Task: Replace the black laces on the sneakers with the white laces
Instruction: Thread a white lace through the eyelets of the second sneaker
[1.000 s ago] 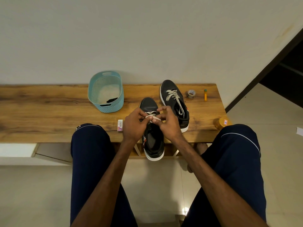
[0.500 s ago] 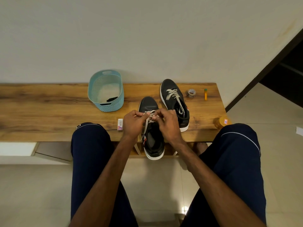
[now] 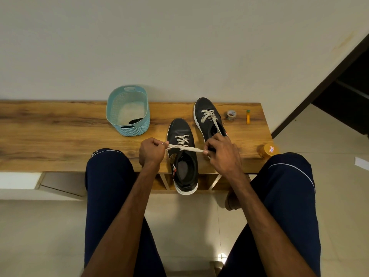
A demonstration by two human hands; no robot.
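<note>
White lace [image 3: 185, 148] is soft, flat and very light. It goes limp without a pull on it and it is a little slick, so I judge it is best taken near its ends and pinched flat between thumb and forefinger rather than bunched in a fist. My left hand [image 3: 151, 151], just left of frame centre, is curled round one end. My right hand [image 3: 220, 150], just right of centre, pinches the other end at its fingertips. The lace runs taut between them, nearly level, across the near sneaker [image 3: 179, 127] just below its crossed white rows. I cannot tell whether the two ends are crossed into a knot there. The shoe itself is stiff and steady enough to pull against. It lies toe away from me on the bench [image 3: 60, 136], with its heel hanging over the front edge. The far sneaker [image 3: 202, 103], up and to the right, is already laced in white, its loose ends trail down toward my right hand, and that hand hides part of its heel. Upper left of centre sits the basket [image 3: 127, 129] with a dark strip in it, likely a black lace [image 3: 135, 120]. Well to the right lie a tape roll [image 3: 231, 114] and an orange tube [image 3: 248, 116].
</note>
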